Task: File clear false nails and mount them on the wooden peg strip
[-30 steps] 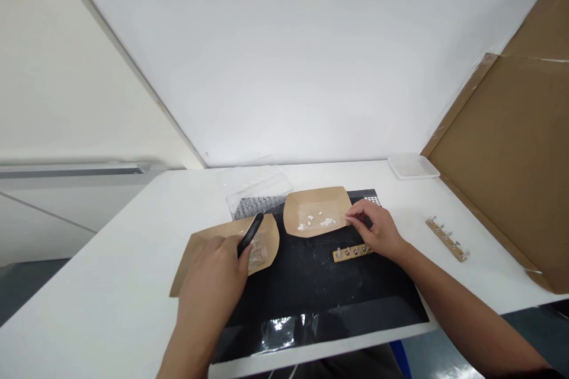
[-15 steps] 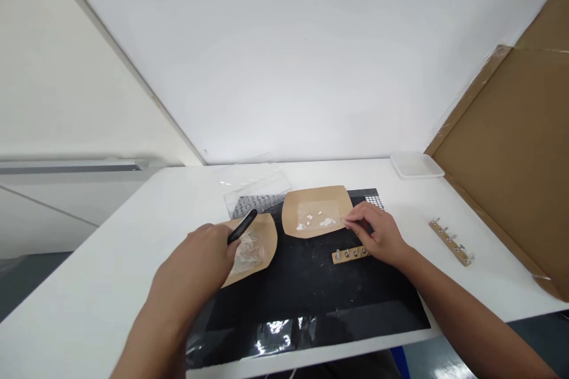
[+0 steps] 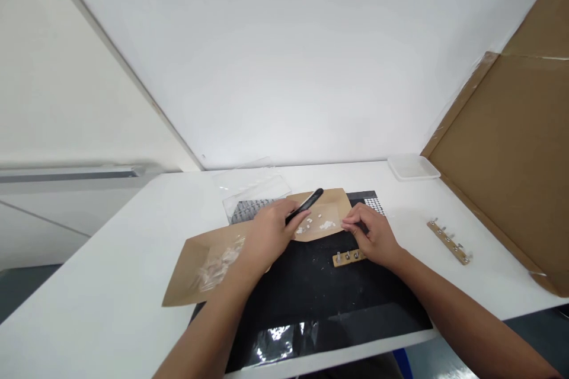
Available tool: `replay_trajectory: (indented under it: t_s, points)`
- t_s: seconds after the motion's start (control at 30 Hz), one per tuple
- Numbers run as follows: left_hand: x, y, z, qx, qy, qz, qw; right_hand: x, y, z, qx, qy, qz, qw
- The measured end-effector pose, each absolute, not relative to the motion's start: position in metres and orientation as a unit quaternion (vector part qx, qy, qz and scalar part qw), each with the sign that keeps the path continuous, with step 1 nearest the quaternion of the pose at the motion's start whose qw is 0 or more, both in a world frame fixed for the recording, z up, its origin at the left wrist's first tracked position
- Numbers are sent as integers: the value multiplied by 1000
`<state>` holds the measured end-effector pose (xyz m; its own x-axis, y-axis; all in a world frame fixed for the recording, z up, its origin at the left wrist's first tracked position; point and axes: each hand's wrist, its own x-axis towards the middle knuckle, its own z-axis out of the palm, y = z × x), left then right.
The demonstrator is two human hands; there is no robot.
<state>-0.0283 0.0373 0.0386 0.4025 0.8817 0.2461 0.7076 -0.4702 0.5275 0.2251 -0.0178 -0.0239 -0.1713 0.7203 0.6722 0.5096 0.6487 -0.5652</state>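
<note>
White wall (image 3: 306, 71) fills the upper frame, above a white counter (image 3: 115, 272) with a black mat (image 3: 320, 290) at lower centre; brown cardboard (image 3: 511, 160) stands at the right. From my remote post, I see two bare hands over the mat. My left hand (image 3: 270, 232), near the centre, has its fingers closed round a slim black tool (image 3: 306, 205). It emerges between thumb and forefinger, its long axis slanting from lower left to upper right and its rounded free end pointing to the upper right; the hand hides its other end. Behind it is a brown paper tray (image 3: 338, 201) with small white pieces (image 3: 328, 225). By that tray's right edge, my right hand (image 3: 373, 234) has thumb and forefinger pinched together; I cannot tell whether they hold anything. Just below, it partly covers a pegged strip (image 3: 348, 257). At centre left, my left forearm crosses a second tray (image 3: 182, 266) of clear plastic pieces (image 3: 217, 266).
</note>
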Motion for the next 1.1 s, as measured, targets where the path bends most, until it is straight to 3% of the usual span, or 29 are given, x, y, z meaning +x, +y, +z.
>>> replay_trajectory:
  t_s: [0.17,0.47,0.73,0.97,1.1]
  points:
    - [-28,34,17,801,444,264,304,208,-12,-12,-401,-791,6,461]
    - [-25,22,11,808,412,313,283,190,15,-8,-419,-789,-127,431]
    - [-21,19,15,779,428,284,359,185,19,-14,-442,-765,-66,464]
    - [-19,19,6,773,440,310,335,182,23,-22,-466,-760,29,452]
    - [-18,18,6,779,431,330,314,180,18,-19,-444,-802,-5,401]
